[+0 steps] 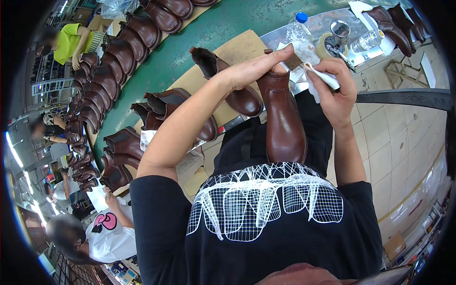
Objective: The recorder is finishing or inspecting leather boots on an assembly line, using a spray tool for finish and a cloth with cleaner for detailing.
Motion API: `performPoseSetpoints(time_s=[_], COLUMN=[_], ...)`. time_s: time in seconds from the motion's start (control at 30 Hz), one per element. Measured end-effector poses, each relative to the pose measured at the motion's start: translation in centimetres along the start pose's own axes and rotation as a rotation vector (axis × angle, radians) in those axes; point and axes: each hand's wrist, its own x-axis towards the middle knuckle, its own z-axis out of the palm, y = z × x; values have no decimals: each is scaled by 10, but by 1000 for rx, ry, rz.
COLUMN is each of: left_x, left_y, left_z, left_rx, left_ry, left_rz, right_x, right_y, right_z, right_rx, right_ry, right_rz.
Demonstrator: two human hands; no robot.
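A glossy brown ankle boot (286,121) rests across my lap, its toe pointing toward my body. My left hand (259,67) grips the boot at its shaft opening, thumb stretched along the top edge. Pinched in my right hand (336,92) is a folded white cloth (325,78), its tip close to the boot's upper edge. Something dark pokes out under the cloth near my fingers; its kind is unclear. To the left of the boot, another brown boot (244,100) lies on tan cardboard (240,46), partly behind my left forearm.
Long rows of brown boots (102,85) line the green table (190,35). At the far right are a blue-capped bottle (299,28), a clear bottle (368,42), a metal cup (340,29) and more boots (389,28). Co-workers (109,232) are at the left.
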Motion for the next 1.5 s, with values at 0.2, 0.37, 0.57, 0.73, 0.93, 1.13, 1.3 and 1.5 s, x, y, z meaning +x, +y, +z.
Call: performPoseSetpoints(time_s=[0.2,0.37,0.57,0.73,0.93,1.13,1.3,1.5], left_x=[-5,-9,-7,-15,-14,-19,-10,-18], left_y=[17,38,56,76,66,76,54,52], left_z=[2,2,1,9,6,12,20,-5], left_rx=[49,176,304,315,242,256,149,185], left_ry=[-28,1,-13,-59,-49,-47,113,-87], left_rz=[-108,-209,-208,-218,-77,-168,-20,-344], right_x=[-3,7,15,8,8,9,11,10], right_y=[-14,-23,-40,-26,-28,-44,-36,-33], right_z=[-2,-1,6,18,18,24,32,8], right_rx=[36,11,-117,-221,-126,-188,-295,-174], right_ry=[-205,-283,-371,-342,-154,-385,-286,-31], right_rz=[148,77,-101,-176,-103,-211,-247,-93])
